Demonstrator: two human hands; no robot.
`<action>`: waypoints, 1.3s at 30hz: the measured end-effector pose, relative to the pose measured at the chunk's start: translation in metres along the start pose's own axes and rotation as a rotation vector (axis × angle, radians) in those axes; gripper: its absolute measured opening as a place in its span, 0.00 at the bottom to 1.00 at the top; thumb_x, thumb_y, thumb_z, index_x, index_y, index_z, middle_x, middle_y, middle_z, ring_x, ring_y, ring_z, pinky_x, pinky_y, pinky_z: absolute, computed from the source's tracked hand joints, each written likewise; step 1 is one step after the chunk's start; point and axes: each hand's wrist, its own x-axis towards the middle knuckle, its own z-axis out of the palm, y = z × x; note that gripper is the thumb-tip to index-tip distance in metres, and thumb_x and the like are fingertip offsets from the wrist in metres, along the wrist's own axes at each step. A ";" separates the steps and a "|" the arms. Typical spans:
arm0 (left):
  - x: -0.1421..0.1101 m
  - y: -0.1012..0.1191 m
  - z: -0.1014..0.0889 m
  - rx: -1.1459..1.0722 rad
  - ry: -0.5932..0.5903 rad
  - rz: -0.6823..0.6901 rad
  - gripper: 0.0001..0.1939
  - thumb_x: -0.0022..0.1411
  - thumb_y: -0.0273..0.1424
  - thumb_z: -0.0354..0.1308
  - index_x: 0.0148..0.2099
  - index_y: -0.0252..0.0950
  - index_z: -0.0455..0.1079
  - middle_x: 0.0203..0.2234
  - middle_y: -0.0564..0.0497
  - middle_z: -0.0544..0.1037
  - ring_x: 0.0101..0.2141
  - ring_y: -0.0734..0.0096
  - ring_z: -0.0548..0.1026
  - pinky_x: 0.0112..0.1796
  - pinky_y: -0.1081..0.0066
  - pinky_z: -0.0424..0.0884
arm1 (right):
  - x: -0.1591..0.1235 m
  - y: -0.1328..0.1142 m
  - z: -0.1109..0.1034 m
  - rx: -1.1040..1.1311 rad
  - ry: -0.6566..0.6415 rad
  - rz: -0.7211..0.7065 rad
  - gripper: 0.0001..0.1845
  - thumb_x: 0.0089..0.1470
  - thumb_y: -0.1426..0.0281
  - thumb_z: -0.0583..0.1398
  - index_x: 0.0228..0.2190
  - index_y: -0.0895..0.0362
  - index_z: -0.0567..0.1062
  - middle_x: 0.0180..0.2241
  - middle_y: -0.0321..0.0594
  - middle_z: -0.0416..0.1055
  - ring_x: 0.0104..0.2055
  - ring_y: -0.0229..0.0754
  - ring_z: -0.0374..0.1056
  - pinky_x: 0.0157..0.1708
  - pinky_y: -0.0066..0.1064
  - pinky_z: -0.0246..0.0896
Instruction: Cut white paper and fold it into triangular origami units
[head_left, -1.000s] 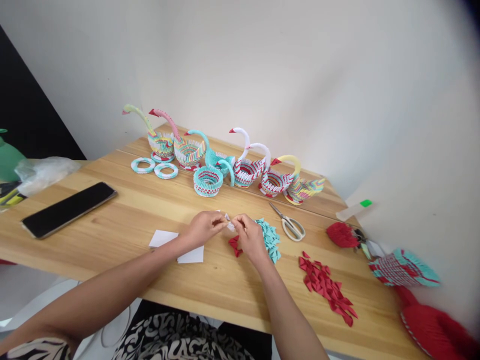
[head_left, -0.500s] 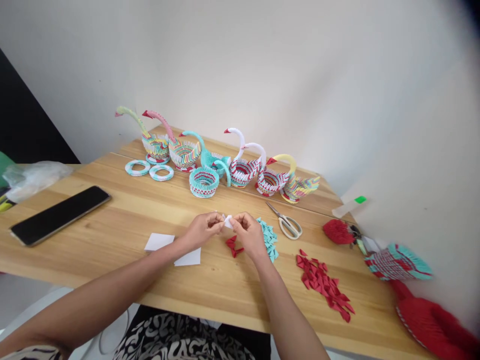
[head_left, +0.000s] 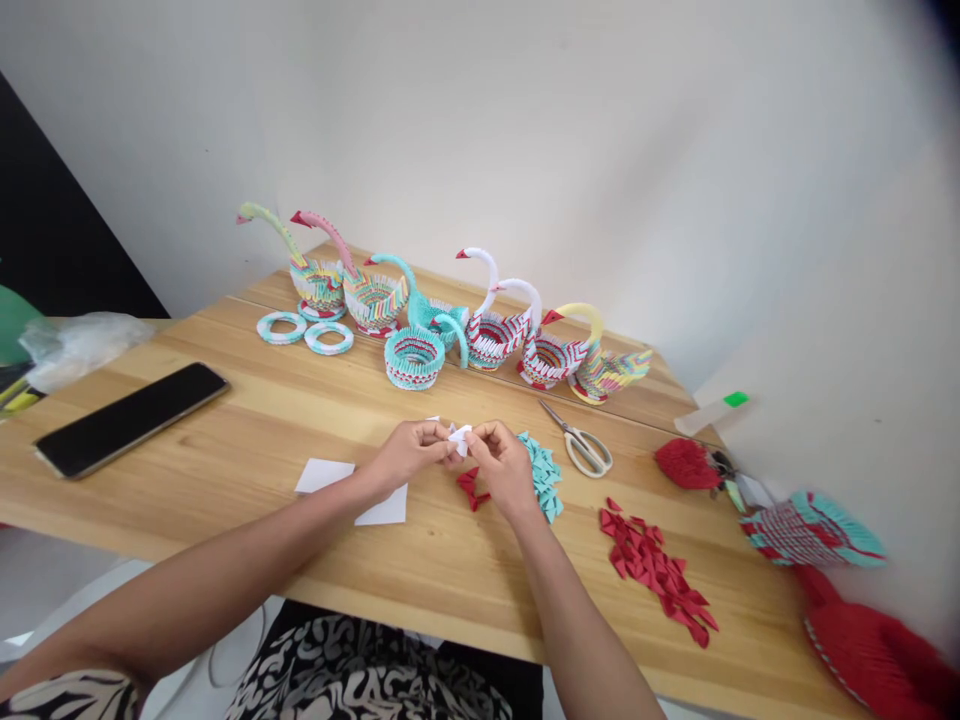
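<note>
A small folded piece of white paper [head_left: 460,438] is pinched between my two hands above the middle of the wooden table [head_left: 247,430]. My left hand [head_left: 412,455] grips its left side, fingers closed. On its right side, my right hand [head_left: 501,465] holds it between thumb and fingers. White paper sheets [head_left: 326,474] lie under and beside my left forearm. A few red folded paper pieces [head_left: 472,488] rest just below my hands. Turquoise folded paper pieces [head_left: 546,475] form a pile by my right hand, which hides part of it.
Scissors [head_left: 577,440] lie beyond the turquoise pile. A heap of red paper triangles [head_left: 656,570] spreads at the right. Several paper swans [head_left: 375,295] stand along the back, with two paper rings [head_left: 328,338] in front. A phone [head_left: 131,420] lies at the left, a glue bottle [head_left: 709,412] at the far right.
Both hands stay near the same place; the white paper has turned slightly between the fingers and more of it shows. The whole view shifted a little with the head.
</note>
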 end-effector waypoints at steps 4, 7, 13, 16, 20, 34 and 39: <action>-0.001 0.003 0.000 -0.017 0.010 -0.021 0.11 0.52 0.36 0.59 0.27 0.31 0.71 0.23 0.50 0.75 0.26 0.74 0.71 0.33 0.72 0.66 | 0.000 0.000 0.000 -0.013 -0.009 -0.019 0.09 0.52 0.63 0.57 0.25 0.56 0.68 0.22 0.33 0.66 0.24 0.36 0.59 0.26 0.28 0.55; -0.002 0.004 0.000 -0.035 0.007 -0.022 0.11 0.52 0.35 0.59 0.27 0.31 0.71 0.23 0.50 0.74 0.26 0.74 0.71 0.33 0.73 0.66 | 0.000 0.001 -0.001 -0.015 -0.003 -0.040 0.09 0.51 0.64 0.58 0.25 0.56 0.67 0.22 0.32 0.65 0.24 0.36 0.59 0.26 0.27 0.55; -0.002 0.004 0.000 -0.050 0.006 -0.016 0.11 0.51 0.35 0.60 0.27 0.31 0.71 0.22 0.52 0.73 0.26 0.75 0.70 0.32 0.73 0.66 | 0.001 0.002 -0.002 -0.048 -0.004 -0.056 0.08 0.52 0.65 0.58 0.25 0.56 0.67 0.23 0.32 0.66 0.25 0.36 0.60 0.26 0.27 0.54; -0.001 0.005 0.000 -0.046 0.018 -0.008 0.11 0.50 0.35 0.60 0.26 0.31 0.70 0.21 0.52 0.72 0.26 0.75 0.70 0.32 0.74 0.66 | 0.001 0.003 -0.002 -0.033 -0.012 -0.059 0.08 0.52 0.65 0.57 0.26 0.56 0.67 0.23 0.33 0.66 0.26 0.37 0.61 0.27 0.28 0.55; -0.001 0.006 0.000 -0.048 0.017 -0.002 0.11 0.50 0.36 0.60 0.27 0.31 0.70 0.22 0.52 0.73 0.26 0.75 0.70 0.32 0.73 0.67 | 0.000 0.003 -0.002 -0.023 -0.007 -0.055 0.08 0.52 0.64 0.57 0.26 0.55 0.67 0.24 0.34 0.67 0.27 0.37 0.62 0.28 0.28 0.56; -0.003 0.008 0.002 -0.022 0.048 0.003 0.12 0.51 0.36 0.59 0.27 0.31 0.71 0.22 0.52 0.72 0.24 0.76 0.68 0.30 0.74 0.64 | -0.001 0.006 0.001 -0.094 0.050 -0.112 0.07 0.52 0.66 0.57 0.26 0.55 0.67 0.29 0.36 0.70 0.30 0.39 0.65 0.33 0.30 0.58; -0.003 0.008 0.002 -0.014 0.044 0.019 0.13 0.51 0.37 0.60 0.27 0.31 0.71 0.22 0.53 0.71 0.25 0.77 0.66 0.29 0.75 0.62 | -0.002 0.004 0.001 -0.127 0.075 -0.144 0.05 0.51 0.68 0.57 0.26 0.55 0.66 0.29 0.36 0.70 0.32 0.40 0.66 0.34 0.31 0.59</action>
